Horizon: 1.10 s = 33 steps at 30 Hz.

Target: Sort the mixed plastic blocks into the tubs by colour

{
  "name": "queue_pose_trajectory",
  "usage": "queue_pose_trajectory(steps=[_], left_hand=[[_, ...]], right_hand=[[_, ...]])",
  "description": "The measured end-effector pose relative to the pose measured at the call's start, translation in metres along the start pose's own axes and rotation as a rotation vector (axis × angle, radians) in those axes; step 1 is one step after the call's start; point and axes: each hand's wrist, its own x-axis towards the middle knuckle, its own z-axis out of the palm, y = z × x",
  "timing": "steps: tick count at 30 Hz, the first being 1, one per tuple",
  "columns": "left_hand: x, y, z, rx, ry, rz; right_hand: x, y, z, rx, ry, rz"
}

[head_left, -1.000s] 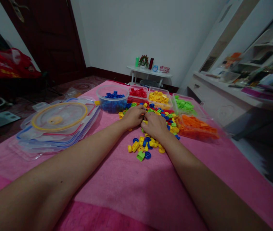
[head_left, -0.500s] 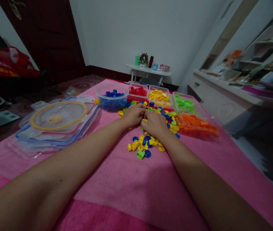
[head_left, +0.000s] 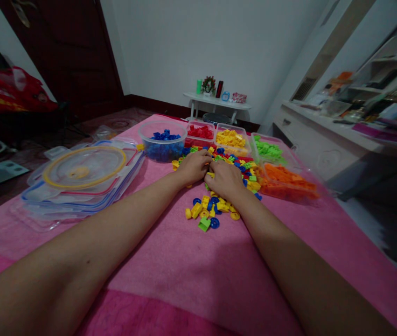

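Note:
A heap of small plastic pieces [head_left: 235,168] in yellow, blue, red and green lies on the pink cloth [head_left: 198,266]. My left hand [head_left: 193,168] rests on the heap's left side with its fingers curled under. My right hand [head_left: 226,181] lies beside it, knuckles up, fingers bent down into the pieces. The two hands touch at the fingertips, and what they hold is hidden. Loose yellow, blue and green pieces [head_left: 208,213] lie just in front of my right wrist.
Behind the heap stand a round tub of blue pieces [head_left: 163,140], boxes of red [head_left: 201,133], yellow [head_left: 231,139], green [head_left: 268,150] and orange pieces [head_left: 287,183]. Stacked clear lids [head_left: 79,175] lie at the left. A white cabinet [head_left: 327,144] stands to the right.
Both hands stay on the heap with almost no shift. The view has drifted slightly, nothing else differs.

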Motion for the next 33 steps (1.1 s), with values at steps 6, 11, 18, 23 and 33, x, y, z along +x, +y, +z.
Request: queue_pose_trajectory(steps=[6, 11, 18, 23, 33], left_hand=[[-0.0001, 0.0011, -0.001, -0.001, -0.013, -0.015], [0.0004, 0.0014, -0.0007, 0.006, -0.017, -0.018], [-0.0004, 0.0011, -0.0011, 0.008, -0.005, 0.004], [-0.0003, -0.0011, 0.0015, 0.006, 0.003, 0.005], [0.0005, -0.0027, 0.0027, 0.003, 0.016, 0.012]], right_hand=[[0.0002, 0.0004, 0.0004, 0.006, -0.013, 0.004], [0.0003, 0.0015, 0.0014, 0.015, 0.006, -0.013], [0.0002, 0.0022, 0.0035, 0.005, 0.027, -0.024], [0.0004, 0.002, 0.0034, 0.001, 0.025, -0.017], [0.0003, 0.0011, 0.0018, -0.006, 0.018, -0.009]])
